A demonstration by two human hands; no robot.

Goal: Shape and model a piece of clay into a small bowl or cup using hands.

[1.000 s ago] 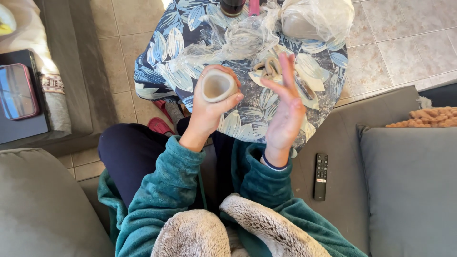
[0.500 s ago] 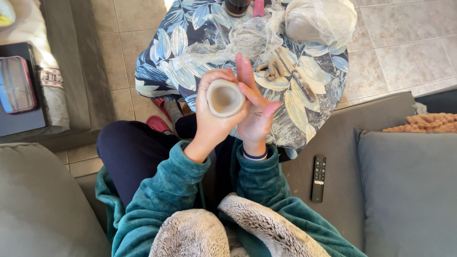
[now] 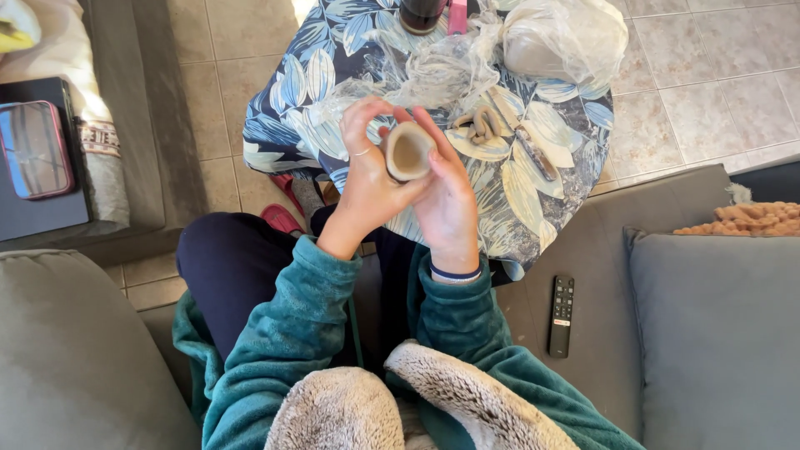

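Observation:
A small hollow clay cup [image 3: 407, 152], pale beige with an open mouth turned toward me, sits between both hands above my lap. My left hand [image 3: 367, 171] wraps its left side, with a ring on one finger. My right hand [image 3: 446, 196] presses flat against its right side, fingers pointing up. Both sleeves are teal fleece. Behind the hands stands a round table with a blue leaf-pattern cloth [image 3: 312, 92]. On it lie clay coils [image 3: 483, 123] and a thin modelling tool [image 3: 533, 154].
Crumpled clear plastic [image 3: 442, 71] and a plastic-wrapped clay lump [image 3: 562, 42] lie on the table, with a dark jar [image 3: 421, 12] at the far edge. A black remote [image 3: 561, 315] rests on the grey sofa beside a grey cushion [image 3: 717, 333]. A tablet [image 3: 35, 150] lies at left.
My right hand, open and apart a second ago, has closed in against the cup. Both hands now hold it between them, turned slightly more to the right.

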